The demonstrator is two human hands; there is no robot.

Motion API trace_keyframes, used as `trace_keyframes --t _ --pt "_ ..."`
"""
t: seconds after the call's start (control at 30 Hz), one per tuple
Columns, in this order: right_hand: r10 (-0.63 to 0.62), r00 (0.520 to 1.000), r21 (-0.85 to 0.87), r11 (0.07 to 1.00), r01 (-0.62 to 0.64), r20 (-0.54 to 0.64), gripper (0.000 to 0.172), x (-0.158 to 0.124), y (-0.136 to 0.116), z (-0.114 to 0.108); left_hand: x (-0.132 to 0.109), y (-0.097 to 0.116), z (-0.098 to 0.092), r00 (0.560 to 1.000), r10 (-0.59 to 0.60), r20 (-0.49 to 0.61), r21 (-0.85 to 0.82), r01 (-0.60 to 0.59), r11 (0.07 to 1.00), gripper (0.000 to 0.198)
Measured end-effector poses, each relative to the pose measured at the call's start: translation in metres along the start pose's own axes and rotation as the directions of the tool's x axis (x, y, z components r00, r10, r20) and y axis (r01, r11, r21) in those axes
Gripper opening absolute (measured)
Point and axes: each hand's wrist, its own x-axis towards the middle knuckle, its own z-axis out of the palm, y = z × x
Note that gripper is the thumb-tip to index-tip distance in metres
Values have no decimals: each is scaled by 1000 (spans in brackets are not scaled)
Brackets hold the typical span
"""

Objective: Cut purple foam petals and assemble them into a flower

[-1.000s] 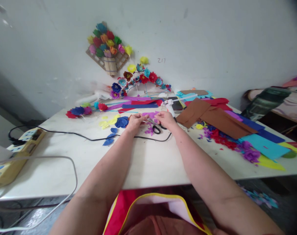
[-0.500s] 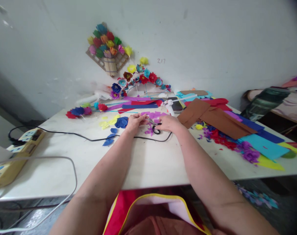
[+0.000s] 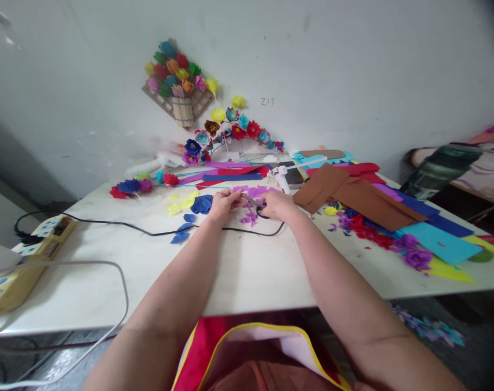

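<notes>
My right hand [image 3: 278, 206] grips a pair of scissors [image 3: 252, 201] with black handles, fingers wrapped at the loops. Their blades point left toward my left hand [image 3: 224, 205]. That hand is closed in a pinch by the blade tips; whatever lies between its fingertips is too small to make out. Behind and between the hands are purple paper pieces [image 3: 257, 191], with purple scraps [image 3: 249, 218] nearer to me. Just left of my left hand rest blue paper petals [image 3: 201, 204] and yellow petals [image 3: 189, 200].
A black cord [image 3: 149, 233] crosses the table [image 3: 263, 277] below my hands. Behind them stands a white glue gun [image 3: 281, 178]. Brown paper strips [image 3: 369, 203] and coloured scraps lie at right, a power strip [image 3: 39, 252] at left. Paper flowers [image 3: 239, 130] stand at the back.
My right hand has drawn the scissor handles closer together and shifted slightly. My left hand stays nearly in place.
</notes>
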Motion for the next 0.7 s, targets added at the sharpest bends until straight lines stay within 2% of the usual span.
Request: trace_keyframes --t 0.07,0.17,0.23,0.27,0.37,0.43,0.57,0.7 --pt "48 999 40 998 -48 10 30 2 5 1 0 0 0 1000 -2 2 -12 2 1000 38" --pt "57 998 125 991 -54 -14 19 6 12 5 0 1 0 1000 -4 4 -36 5 999 39" --pt "30 999 242 970 -22 -32 11 9 16 8 0 1 0 1000 -6 6 -57 7 998 40" --pt "32 999 321 947 -30 -3 10 11 17 10 -1 1 0 1000 -8 6 -67 8 998 40" --pt "87 993 585 802 -119 82 11 14 18 14 -2 2 1 1000 -14 2 -88 14 996 40" --pt "110 990 712 687 -144 94 13 14 17 13 -3 4 2 1000 -17 4 -93 17 996 39" --pt "94 989 805 574 -149 115 25 6 16 5 -4 5 2 1000 -24 7 -84 25 996 34" --pt "-29 981 859 488 -152 190 35 1 20 0 -5 5 2 1000 -26 3 -106 26 994 32"
